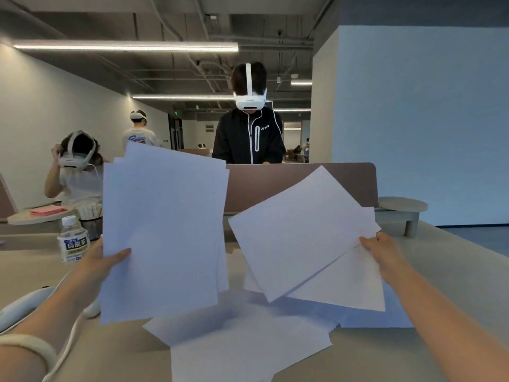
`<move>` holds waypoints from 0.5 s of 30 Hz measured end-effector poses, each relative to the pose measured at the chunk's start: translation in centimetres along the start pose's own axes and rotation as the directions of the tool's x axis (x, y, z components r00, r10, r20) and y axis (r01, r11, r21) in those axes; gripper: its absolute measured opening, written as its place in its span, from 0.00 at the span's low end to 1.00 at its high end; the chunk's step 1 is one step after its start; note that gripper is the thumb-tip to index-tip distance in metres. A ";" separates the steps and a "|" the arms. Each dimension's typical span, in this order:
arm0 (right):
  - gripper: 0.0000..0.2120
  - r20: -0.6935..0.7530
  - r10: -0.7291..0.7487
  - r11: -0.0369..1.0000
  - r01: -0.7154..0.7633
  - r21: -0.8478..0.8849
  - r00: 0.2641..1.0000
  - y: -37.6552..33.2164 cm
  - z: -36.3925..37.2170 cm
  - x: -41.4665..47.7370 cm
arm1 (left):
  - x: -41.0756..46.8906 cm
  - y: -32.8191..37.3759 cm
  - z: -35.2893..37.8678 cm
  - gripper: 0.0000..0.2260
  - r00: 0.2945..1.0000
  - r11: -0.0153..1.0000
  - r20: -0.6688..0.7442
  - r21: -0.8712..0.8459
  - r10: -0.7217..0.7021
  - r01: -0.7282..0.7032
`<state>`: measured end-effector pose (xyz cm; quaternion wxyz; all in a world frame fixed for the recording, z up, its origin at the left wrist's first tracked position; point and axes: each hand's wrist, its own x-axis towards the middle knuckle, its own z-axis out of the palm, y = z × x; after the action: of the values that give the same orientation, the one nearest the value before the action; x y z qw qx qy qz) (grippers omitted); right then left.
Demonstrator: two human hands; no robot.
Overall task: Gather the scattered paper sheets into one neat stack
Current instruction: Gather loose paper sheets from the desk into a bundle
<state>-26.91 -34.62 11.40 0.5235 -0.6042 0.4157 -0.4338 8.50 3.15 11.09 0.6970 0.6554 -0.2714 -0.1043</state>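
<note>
Paper sheets noted in three lots. The larger bundle (165, 230) is held upright off the table, long axis near vertical, edges uneven at the top. A pair of sheets (297, 238) hangs to its right, just apart from it, skewed with one corner uppermost and fanned against each other. Loose sheets (248, 346) lie overlapped on the table (454, 285), below and between both lots. My left hand (110, 260) pinches the bundle at its left edge, thumb across the face. My right hand (385, 252) pinches the pair at its right edge. Judgement: the pair must be turned square, then carried leftward onto the bundle. A tea bottle (73, 241) stands beyond my left hand.
</note>
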 end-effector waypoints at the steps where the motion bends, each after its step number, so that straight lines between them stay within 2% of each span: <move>1: 0.02 0.008 0.006 1.000 -0.006 -0.020 1.000 0.0 0.1 -0.3 | 0.1 0.1 0.2 0.17 1.000 1.000 0.005 -0.005 0.003 -0.003; 4: 0.08 0.019 -0.006 0.999 0.007 -0.052 1.000 0.1 0.7 -0.4 | -0.1 0.5 1.5 0.20 0.999 1.000 0.036 -0.014 -0.004 0.005; 6: 0.03 0.044 -0.017 0.998 0.020 -0.068 0.999 0.2 1.2 -0.6 | -0.2 0.8 3.0 0.20 0.998 1.000 0.066 -0.017 -0.013 0.014; 9: 0.04 0.099 -0.027 0.996 0.034 -0.079 0.995 0.1 2.1 -0.9 | -0.4 0.9 5.9 0.17 0.992 0.999 0.124 -0.021 -0.037 0.040; 12: 0.02 0.159 -0.041 0.994 0.057 -0.096 0.986 -0.6 3.2 -1.3 | -0.4 0.8 8.8 0.17 0.979 0.998 0.196 0.034 -0.053 0.048; 14: 0.08 0.199 -0.054 0.990 0.078 -0.115 0.979 -1.2 3.8 -1.4 | -0.4 0.8 10.7 0.16 0.972 0.996 0.233 0.090 -0.039 0.019; 15: 0.07 0.222 -0.061 0.987 0.091 -0.130 0.973 -1.4 4.0 -1.4 | -0.5 0.7 11.4 0.16 0.973 0.991 0.227 0.136 -0.030 -0.001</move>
<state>-23.36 -32.07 12.36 0.5051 -0.6987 0.3619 -0.3547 2.07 -6.32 11.62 0.6146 0.6866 -0.3514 -0.1654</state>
